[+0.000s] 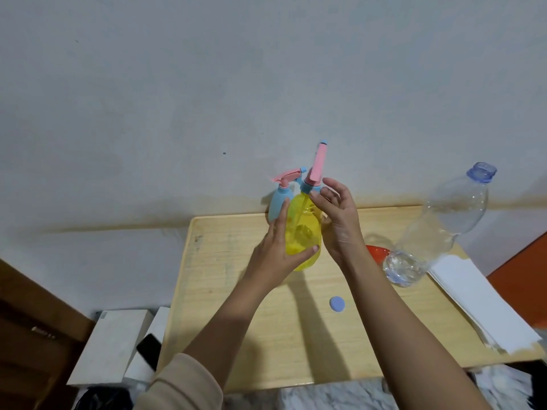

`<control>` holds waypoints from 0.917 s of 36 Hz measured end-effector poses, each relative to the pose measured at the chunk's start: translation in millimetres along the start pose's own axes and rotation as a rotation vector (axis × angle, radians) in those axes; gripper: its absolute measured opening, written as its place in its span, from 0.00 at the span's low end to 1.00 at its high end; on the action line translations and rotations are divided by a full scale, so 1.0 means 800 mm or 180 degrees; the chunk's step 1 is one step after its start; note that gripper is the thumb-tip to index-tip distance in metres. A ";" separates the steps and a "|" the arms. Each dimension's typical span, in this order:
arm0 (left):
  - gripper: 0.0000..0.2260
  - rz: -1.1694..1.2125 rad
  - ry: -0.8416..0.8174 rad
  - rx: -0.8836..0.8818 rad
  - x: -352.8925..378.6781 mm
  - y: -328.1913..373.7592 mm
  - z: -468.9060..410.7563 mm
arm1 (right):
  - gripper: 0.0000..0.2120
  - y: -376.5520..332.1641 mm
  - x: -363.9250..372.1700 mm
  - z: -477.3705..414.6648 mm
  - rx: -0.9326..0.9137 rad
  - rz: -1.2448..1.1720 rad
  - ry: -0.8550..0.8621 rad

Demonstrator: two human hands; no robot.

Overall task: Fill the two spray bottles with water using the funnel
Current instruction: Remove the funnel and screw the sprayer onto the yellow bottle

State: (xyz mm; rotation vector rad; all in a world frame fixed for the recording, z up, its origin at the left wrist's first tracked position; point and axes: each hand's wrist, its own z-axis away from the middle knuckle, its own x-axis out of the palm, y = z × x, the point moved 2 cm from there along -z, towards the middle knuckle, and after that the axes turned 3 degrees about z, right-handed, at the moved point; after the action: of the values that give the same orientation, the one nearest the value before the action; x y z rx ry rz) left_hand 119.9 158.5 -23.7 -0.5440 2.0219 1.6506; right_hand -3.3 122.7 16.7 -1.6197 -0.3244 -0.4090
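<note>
A yellow spray bottle (305,229) stands at the back of the wooden table (266,335). My left hand (278,253) grips its body from the left. My right hand (337,214) pinches the blue collar under its pink spray head (318,164), which points up. A blue spray bottle (278,202) with a pink trigger stands just behind to the left. The orange funnel (377,251) lies partly hidden behind my right wrist. An open clear water bottle (444,226) leans at the right, holding a little water.
A blue bottle cap (336,304) lies on the table in front. A stack of white paper towels (479,303) covers the table's right edge. White boxes (112,344) and a black phone (149,350) sit on the floor at the left.
</note>
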 end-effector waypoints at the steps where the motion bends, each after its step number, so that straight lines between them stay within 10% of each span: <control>1: 0.44 -0.0011 -0.0007 0.0007 0.001 0.001 0.000 | 0.18 -0.001 -0.001 0.001 -0.0005 0.0000 -0.0004; 11: 0.44 -0.0232 -0.0025 -0.0028 0.011 0.008 0.004 | 0.05 -0.014 0.007 0.010 -0.0404 0.0874 -0.0029; 20: 0.46 -0.0252 0.0257 -0.0114 0.011 0.011 -0.002 | 0.14 -0.010 0.013 0.020 -0.0902 0.1558 0.0254; 33: 0.44 0.0539 -0.0248 -0.0034 0.003 0.003 0.002 | 0.11 -0.014 -0.002 0.018 -0.0221 0.0723 -0.0223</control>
State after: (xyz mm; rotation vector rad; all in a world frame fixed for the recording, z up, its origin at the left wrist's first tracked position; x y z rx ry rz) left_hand 116.7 160.7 -23.0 -0.3140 2.0511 1.7523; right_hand -8.8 137.9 24.6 -1.7199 -0.1773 -0.1926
